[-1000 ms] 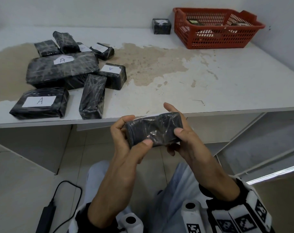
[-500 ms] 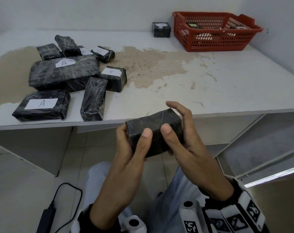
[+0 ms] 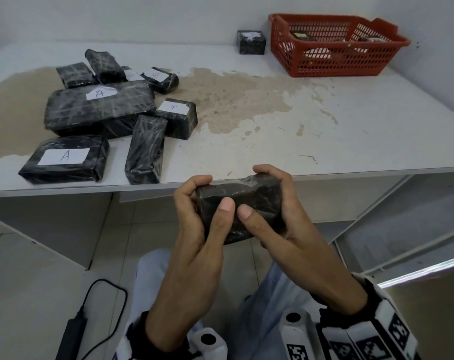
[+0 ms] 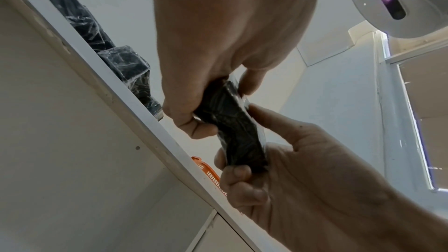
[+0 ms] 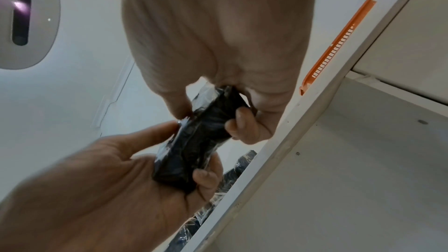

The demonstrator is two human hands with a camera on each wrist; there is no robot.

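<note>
I hold a small black parcel (image 3: 249,197) wrapped in shiny film in both hands, in front of the table's front edge and below it. My left hand (image 3: 215,192) grips its left end, thumb on the near face and fingers curled over the far side. My right hand (image 3: 252,191) grips the right end the same way, and the two thumbs nearly touch. In the left wrist view the parcel (image 4: 232,127) runs from the left hand (image 4: 218,45) down into the right hand (image 4: 290,179). The right wrist view shows the parcel (image 5: 194,141) between both hands too. No label shows on it.
Several black wrapped parcels (image 3: 98,107), some with white "A" labels, lie on the left of the stained white table (image 3: 350,126). A red basket (image 3: 334,45) holding a few items stands at the back right, a small black parcel (image 3: 251,42) beside it. A cable and adapter (image 3: 72,336) lie on the floor.
The parcel has been turned over in my hands and lifted slightly toward the table edge. Both thumbs have come together on its near face.
</note>
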